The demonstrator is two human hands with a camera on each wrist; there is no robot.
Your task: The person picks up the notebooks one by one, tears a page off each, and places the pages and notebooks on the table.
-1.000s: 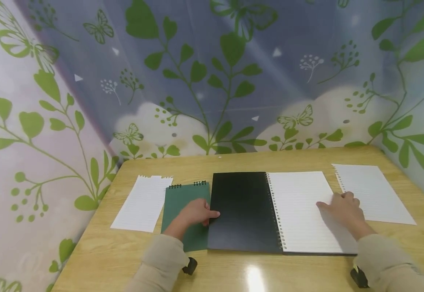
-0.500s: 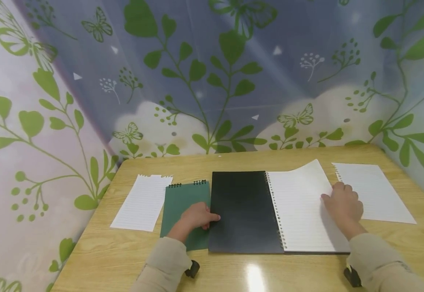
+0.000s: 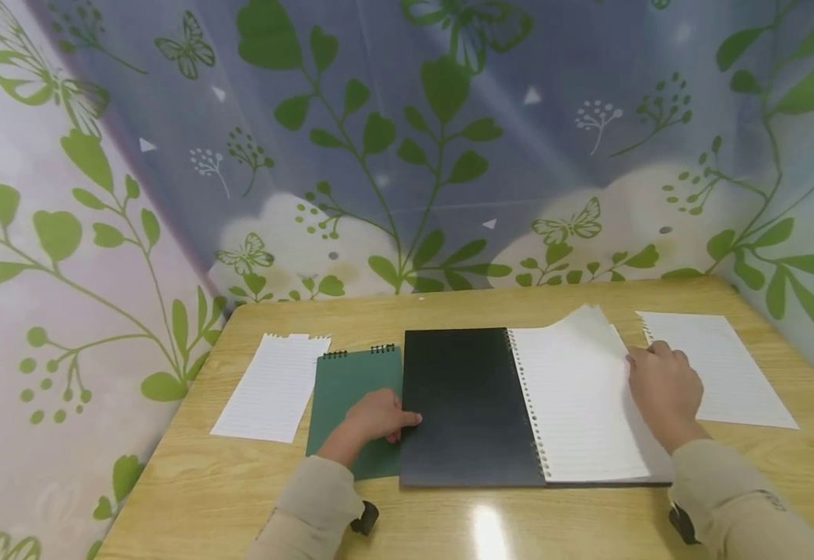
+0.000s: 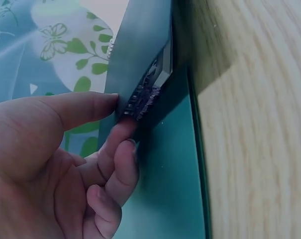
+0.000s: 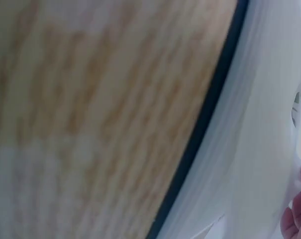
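From my remote station I read the following state. The open spiral notebook (image 3: 519, 404) lies flat at the middle of the wooden table (image 3: 190, 498), its black cover (image 3: 466, 404) folded out to the left and its lined pages to the right. The left hand (image 3: 377, 416) rests at the left edge of the black cover; in the left wrist view the thumb (image 4: 75, 107) lies on top of that edge and the curled fingers (image 4: 120, 164) tuck under it, so I log this hand as pinching the cover edge. Beneath the hand lies the green notepad (image 3: 354, 397), just beside the black cover and partly under it. The right hand (image 3: 662, 389) sits at the right edge of the notebook, where the top page (image 3: 575, 389) is raised, its far corner curling upward off the stack. The fingers are curled at the page edge and I record them as holding the page; the right wrist view is blurred and shows only fingertips (image 5: 294, 219) beside white paper. A loose lined sheet (image 3: 718, 369) lies on the table right of the notebook, near the right hand. A smaller torn sheet (image 3: 270, 389) lies left of the green notepad.
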